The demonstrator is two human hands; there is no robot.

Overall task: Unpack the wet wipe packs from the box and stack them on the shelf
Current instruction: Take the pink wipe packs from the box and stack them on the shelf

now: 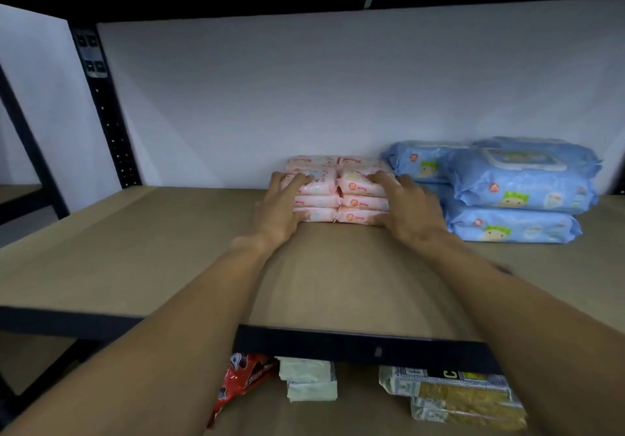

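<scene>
Placement step: our left hand [282, 207] and right hand [407, 209] grip the pink packs [338, 195] mid-frame on the shelf [152, 249], beside blue packs [517, 195]. Next, likely release, fetch more; box unseen.

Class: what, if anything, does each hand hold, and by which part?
The left hand grips the left stack of pink wipe packs, the right hand the right stack: fingers on top, thumbs at the base.
</scene>
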